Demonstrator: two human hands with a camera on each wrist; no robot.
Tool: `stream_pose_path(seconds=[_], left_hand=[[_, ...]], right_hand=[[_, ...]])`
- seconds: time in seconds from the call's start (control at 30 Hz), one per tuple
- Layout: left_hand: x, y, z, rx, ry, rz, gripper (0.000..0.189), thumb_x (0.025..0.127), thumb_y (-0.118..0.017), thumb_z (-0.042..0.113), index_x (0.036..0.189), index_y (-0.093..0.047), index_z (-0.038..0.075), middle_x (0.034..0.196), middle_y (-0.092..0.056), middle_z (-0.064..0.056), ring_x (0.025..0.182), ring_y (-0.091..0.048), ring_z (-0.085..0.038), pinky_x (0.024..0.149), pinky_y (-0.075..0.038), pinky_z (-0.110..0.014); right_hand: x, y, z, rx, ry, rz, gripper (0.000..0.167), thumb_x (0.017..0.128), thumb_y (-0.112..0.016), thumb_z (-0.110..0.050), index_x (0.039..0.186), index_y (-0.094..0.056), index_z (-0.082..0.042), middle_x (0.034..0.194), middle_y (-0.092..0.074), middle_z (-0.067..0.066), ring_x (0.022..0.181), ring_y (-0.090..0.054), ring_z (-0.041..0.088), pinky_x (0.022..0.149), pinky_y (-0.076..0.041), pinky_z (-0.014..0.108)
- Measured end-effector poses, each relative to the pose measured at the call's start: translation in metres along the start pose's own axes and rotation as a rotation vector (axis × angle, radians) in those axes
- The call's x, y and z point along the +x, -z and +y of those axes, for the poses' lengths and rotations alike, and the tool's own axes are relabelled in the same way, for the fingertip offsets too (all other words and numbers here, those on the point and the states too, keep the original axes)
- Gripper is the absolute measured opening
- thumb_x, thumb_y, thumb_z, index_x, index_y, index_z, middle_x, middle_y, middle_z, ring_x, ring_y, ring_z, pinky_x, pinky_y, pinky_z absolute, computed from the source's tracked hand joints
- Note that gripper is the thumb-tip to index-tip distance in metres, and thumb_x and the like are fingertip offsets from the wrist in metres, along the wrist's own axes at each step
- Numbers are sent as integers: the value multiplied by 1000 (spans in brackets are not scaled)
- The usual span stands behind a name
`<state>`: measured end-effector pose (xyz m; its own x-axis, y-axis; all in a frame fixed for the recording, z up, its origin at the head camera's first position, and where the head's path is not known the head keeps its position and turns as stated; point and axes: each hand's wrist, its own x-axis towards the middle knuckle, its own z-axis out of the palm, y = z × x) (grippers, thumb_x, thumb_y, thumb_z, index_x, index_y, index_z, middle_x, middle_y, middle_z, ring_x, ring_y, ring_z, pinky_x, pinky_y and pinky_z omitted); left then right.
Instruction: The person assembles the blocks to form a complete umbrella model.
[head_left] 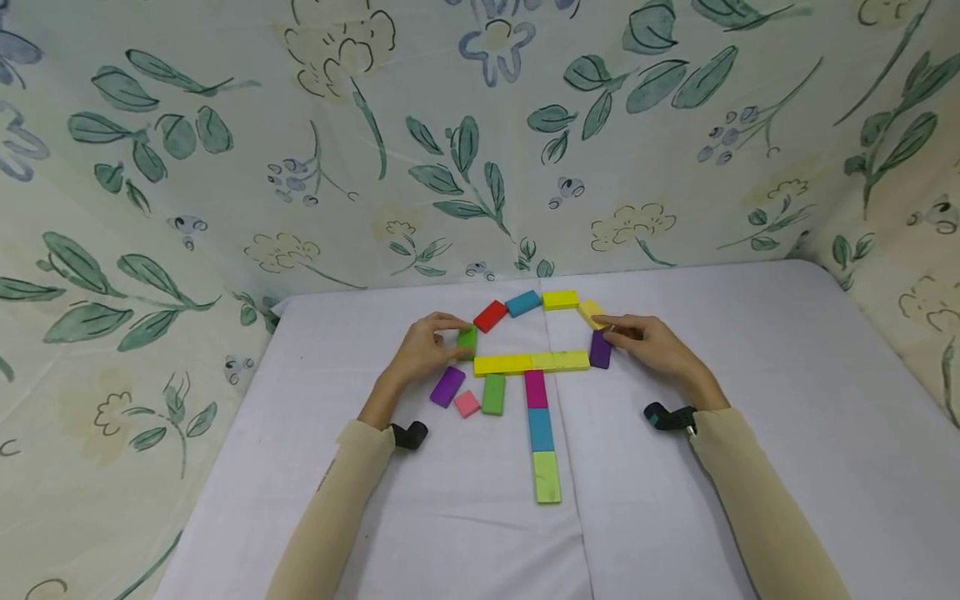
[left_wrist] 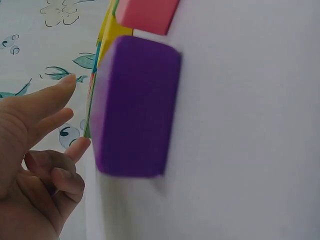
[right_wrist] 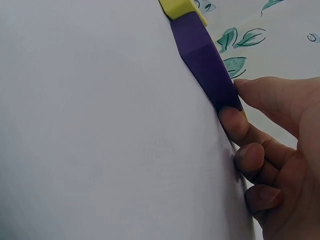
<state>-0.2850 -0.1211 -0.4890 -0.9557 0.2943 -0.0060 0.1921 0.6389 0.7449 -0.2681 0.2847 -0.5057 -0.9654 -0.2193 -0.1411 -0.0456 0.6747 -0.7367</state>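
Note:
My left hand (head_left: pixel 424 350) is at a green block (head_left: pixel 468 340) on the left of a block outline, pinching it between thumb and fingertip at its two ends. On the right, my right hand (head_left: pixel 658 346) pinches the far end of a dark purple block (right_wrist: pixel 202 50). Between the hands, two yellow blocks (head_left: pixel 502 364) lie end to end in a row. Red (head_left: pixel 491 317), blue (head_left: pixel 523 303) and yellow (head_left: pixel 560 299) blocks curve above that row, and another yellow block (head_left: pixel 590 313) slants down beside my right fingertips.
Below the row runs a column of magenta (head_left: pixel 536 389), blue (head_left: pixel 540 429) and lime (head_left: pixel 547 477) blocks. A loose purple block (left_wrist: pixel 137 107), a small pink block (head_left: pixel 467 404) and a green block (head_left: pixel 493 394) lie near my left wrist. White cloth (head_left: pixel 645 517) covers the table before a floral curtain (head_left: pixel 480 225).

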Motion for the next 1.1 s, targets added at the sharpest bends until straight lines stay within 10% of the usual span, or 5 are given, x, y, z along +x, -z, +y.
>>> stream_pose_path(seconds=[0.47, 1.1], left_hand=[[38, -16, 21, 52, 99, 86, 33, 88, -84, 28, 120, -79, 23, 122, -70, -7, 115, -59, -27, 100, -53, -44], [51, -21, 24, 93, 126, 68, 28, 91, -81, 22, 119, -80, 23, 118, -67, -9, 105, -56, -27, 91, -50, -39]], right_hand=[[-1, -1, -2, 12, 6, -5, 42, 107, -59, -28, 149, -58, -23, 143, -61, 12, 111, -48, 26, 93, -41, 39], [-1, 0, -1, 9, -3, 6, 42, 107, -59, -30, 149, -58, -24, 132, -62, 10, 108, -47, 25, 87, -40, 36]])
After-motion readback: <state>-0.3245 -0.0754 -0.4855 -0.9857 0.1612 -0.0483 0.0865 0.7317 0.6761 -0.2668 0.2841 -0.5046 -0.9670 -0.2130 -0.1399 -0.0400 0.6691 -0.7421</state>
